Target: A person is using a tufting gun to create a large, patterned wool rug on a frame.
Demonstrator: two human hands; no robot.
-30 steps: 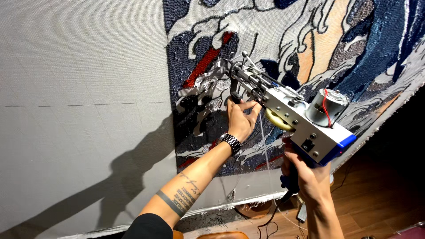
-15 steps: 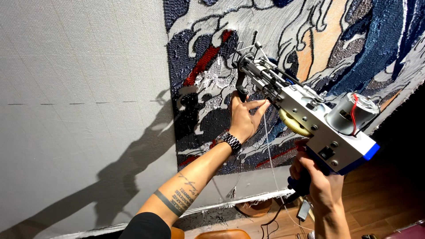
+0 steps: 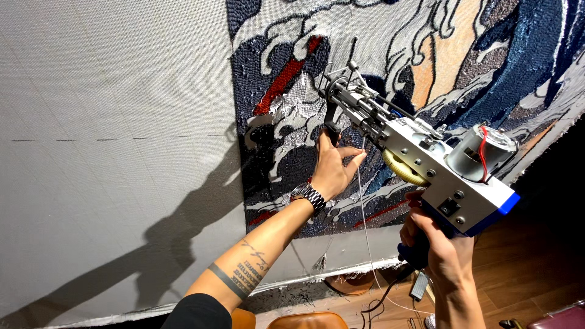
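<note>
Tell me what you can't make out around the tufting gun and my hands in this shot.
- Head view: the needle tip of the tufting gun is hidden behind its own front frame.
- The right hand covers the rear grip; any trigger is unseen.
- The left hand hides most of the front handle.
- The rug design is cut off by the top and right edges.

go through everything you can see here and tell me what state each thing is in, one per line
tufting gun: held up, tip against the cloth
left hand: gripping the gun's black front handle
right hand: closed on the rear grip
backing cloth: stretched taut, left part untufted
tufted design: filled with blue, white, red and orange yarn
yarn strand: hanging slack below the gun
wristwatch: strapped on left wrist
</note>
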